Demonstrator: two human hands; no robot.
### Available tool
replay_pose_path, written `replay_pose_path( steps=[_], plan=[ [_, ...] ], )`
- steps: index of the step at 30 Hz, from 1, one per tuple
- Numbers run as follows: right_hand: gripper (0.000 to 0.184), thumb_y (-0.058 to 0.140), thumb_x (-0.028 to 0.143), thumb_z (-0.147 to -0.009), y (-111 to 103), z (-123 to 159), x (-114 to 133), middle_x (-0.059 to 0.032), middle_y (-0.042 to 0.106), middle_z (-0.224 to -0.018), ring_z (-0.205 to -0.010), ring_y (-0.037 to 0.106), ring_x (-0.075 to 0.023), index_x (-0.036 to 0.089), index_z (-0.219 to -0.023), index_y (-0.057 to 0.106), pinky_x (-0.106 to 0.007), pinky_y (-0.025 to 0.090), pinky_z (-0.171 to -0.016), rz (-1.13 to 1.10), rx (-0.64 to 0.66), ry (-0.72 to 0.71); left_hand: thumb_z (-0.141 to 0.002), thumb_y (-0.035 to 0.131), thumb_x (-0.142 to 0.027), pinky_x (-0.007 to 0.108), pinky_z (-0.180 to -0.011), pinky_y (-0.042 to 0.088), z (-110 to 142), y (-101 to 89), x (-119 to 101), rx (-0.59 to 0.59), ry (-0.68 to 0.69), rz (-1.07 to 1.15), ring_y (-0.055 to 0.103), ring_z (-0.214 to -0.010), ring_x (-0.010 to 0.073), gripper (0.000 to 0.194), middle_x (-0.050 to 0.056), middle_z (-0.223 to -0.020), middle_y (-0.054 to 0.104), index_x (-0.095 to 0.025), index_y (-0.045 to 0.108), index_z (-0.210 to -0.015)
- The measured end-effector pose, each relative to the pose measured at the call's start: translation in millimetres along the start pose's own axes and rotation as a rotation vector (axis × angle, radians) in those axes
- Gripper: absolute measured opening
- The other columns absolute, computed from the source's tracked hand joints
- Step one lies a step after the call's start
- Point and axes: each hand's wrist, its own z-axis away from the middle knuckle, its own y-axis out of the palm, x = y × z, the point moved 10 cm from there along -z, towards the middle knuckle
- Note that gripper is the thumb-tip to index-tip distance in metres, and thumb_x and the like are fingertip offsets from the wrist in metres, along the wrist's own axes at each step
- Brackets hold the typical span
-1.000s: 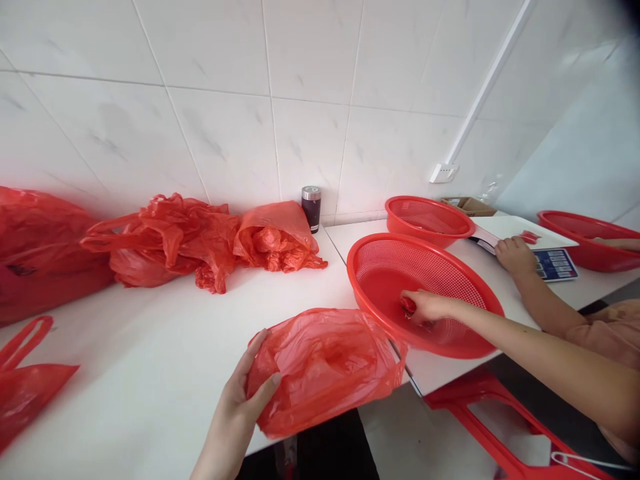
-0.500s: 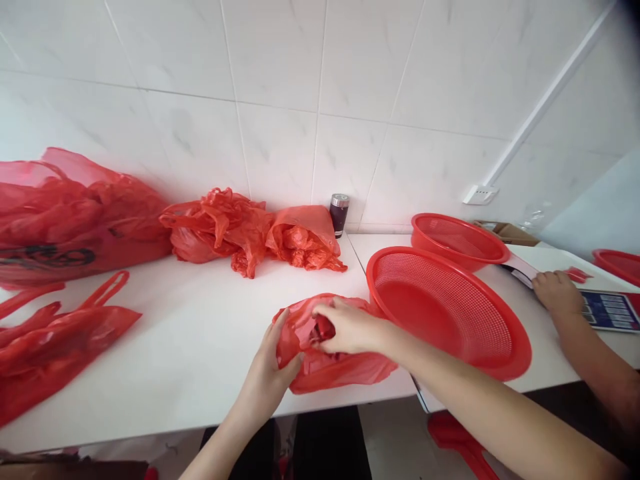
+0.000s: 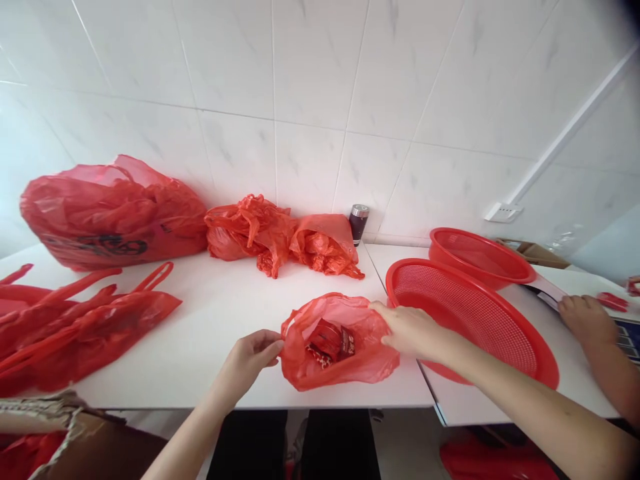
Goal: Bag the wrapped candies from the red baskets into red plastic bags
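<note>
Mouth up on the white table lies a red plastic bag (image 3: 310,370), held wide so its inside shows. In it rest several small red packets (image 3: 327,339), some with white print. My left hand (image 3: 253,357) pinches the bag's left rim between thumb and fingers. On the right side, my right hand (image 3: 405,328) grips the bag's rim, its fingers partly hidden by the plastic. Close by my right forearm stands a large red mesh basket (image 3: 425,280).
Against the tiled wall sit a big red bag (image 3: 115,220), crumpled red bags (image 3: 250,230) and a dark tumbler (image 3: 359,223). Flat red bags (image 3: 100,320) lie left. A cardboard box (image 3: 95,440) is below. Another person's hand (image 3: 587,323) rests at right, near a second basket (image 3: 480,257).
My right hand has come out of the bag, leaving the packets inside, and now holds its right rim. My left hand has shifted to the left rim. The view has turned left.
</note>
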Motion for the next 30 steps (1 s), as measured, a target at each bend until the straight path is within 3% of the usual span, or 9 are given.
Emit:
replay_pose_path(
  steps=[3, 7, 9, 13, 17, 21, 23, 27, 30],
  plan=[
    [0.049, 0.060, 0.028, -0.079, -35.5, -2.5, 3.8, -0.0013, 0.065, -0.079, -0.067, 0.062, -0.0197, 0.031, -0.126, 0.049, -0.029, 0.043, -0.058, -0.168, 0.056, -0.022, -0.079, 0.064, -0.040, 0.032, -0.082, 0.050, -1.1, -3.9, -29.6, 0.026, 0.035, 0.214, 0.061, -0.081, 0.0158, 0.023, 0.002, -0.082, 0.065, -0.017, 0.060, -0.077],
    [0.030, 0.052, 0.037, -0.088, -129.6, -10.6, -8.2, 0.0014, 0.063, -0.075, -0.051, 0.053, -0.0100, 0.024, -0.115, 0.049, -0.022, 0.038, -0.050, -0.511, -0.380, 0.018, -0.082, 0.062, -0.037, 0.028, -0.074, 0.050, -2.1, -15.4, -97.0, 0.021, 0.222, 0.506, 0.059, -0.076, 0.0138, 0.018, 0.000, -0.081, 0.063, -0.020, 0.058, -0.082],
    [0.023, 0.056, 0.036, -0.086, -148.1, -13.9, -7.4, 0.0021, 0.062, -0.074, -0.049, 0.050, -0.0081, 0.022, -0.103, 0.051, -0.020, 0.036, -0.048, -0.534, -0.450, 0.010, -0.084, 0.060, -0.038, 0.026, -0.069, 0.049, -2.6, -7.4, -121.3, 0.106, 0.238, 0.395, 0.056, -0.068, 0.0123, 0.020, -0.001, -0.073, 0.059, -0.019, 0.057, -0.079],
    [0.021, 0.063, 0.034, -0.081, -150.7, -18.8, -0.4, 0.0058, 0.056, -0.065, -0.044, 0.044, -0.0054, 0.022, -0.093, 0.051, -0.019, 0.037, -0.046, -0.579, -0.379, -0.035, -0.082, 0.062, -0.041, 0.026, -0.073, 0.048, 0.3, -1.8, -148.1, 0.213, 0.228, 0.109, 0.053, -0.068, 0.0116, 0.026, -0.002, -0.071, 0.056, -0.018, 0.060, -0.071],
    [0.023, 0.064, 0.033, -0.080, -161.1, -11.8, 0.3, 0.0069, 0.052, -0.062, -0.045, 0.046, -0.0061, 0.021, -0.093, 0.050, -0.019, 0.040, -0.045, -0.622, -0.380, -0.070, -0.079, 0.065, -0.042, 0.036, -0.081, 0.049, 9.5, 0.6, -157.8, 0.363, 0.183, -0.172, 0.059, -0.076, 0.0186, 0.023, 0.003, -0.077, 0.064, -0.019, 0.068, -0.074],
    [0.022, 0.065, 0.029, -0.079, -167.2, -9.5, 19.6, 0.0067, 0.052, -0.063, -0.049, 0.049, -0.0061, 0.020, -0.092, 0.051, -0.016, 0.039, -0.044, -0.652, -0.283, -0.153, -0.082, 0.062, -0.043, 0.042, -0.096, 0.043, 8.1, -9.7, -191.1, 0.203, 0.347, -0.173, 0.058, -0.102, 0.0249, 0.024, 0.005, -0.099, 0.067, -0.022, 0.069, -0.092],
    [0.020, 0.066, 0.026, -0.078, -173.3, -10.6, 36.8, 0.0059, 0.053, -0.065, -0.050, 0.050, -0.0058, 0.019, -0.090, 0.052, -0.016, 0.040, -0.044, -0.664, -0.286, -0.205, -0.084, 0.059, -0.044, 0.042, -0.099, 0.040, 6.3, -4.9, -209.2, 0.142, 0.446, -0.096, 0.054, -0.112, 0.0246, 0.030, 0.005, -0.110, 0.063, -0.024, 0.064, -0.106],
    [0.018, 0.066, 0.026, -0.078, -171.8, -17.9, 98.3, 0.0031, 0.058, -0.072, -0.052, 0.053, -0.0064, 0.019, -0.090, 0.055, -0.017, 0.042, -0.045, -0.703, -0.238, -0.378, -0.080, 0.064, -0.043, 0.036, -0.083, 0.047, -5.5, 41.9, -209.9, 0.355, 0.354, -0.133, 0.060, -0.091, 0.0189, 0.057, 0.002, -0.095, 0.062, -0.029, 0.043, -0.131],
    [0.018, 0.065, 0.028, -0.080, -164.0, -18.9, 151.0, 0.0027, 0.059, -0.078, -0.058, 0.056, -0.0077, 0.021, -0.092, 0.055, -0.021, 0.048, -0.053, -0.834, -0.212, -0.577, -0.075, 0.068, -0.045, 0.028, -0.062, 0.043, -18.6, 55.2, -195.9, 0.411, 0.232, -0.308, 0.048, -0.062, 0.0116, 0.043, -0.004, -0.070, 0.049, -0.022, 0.057, -0.110]
  ],
)
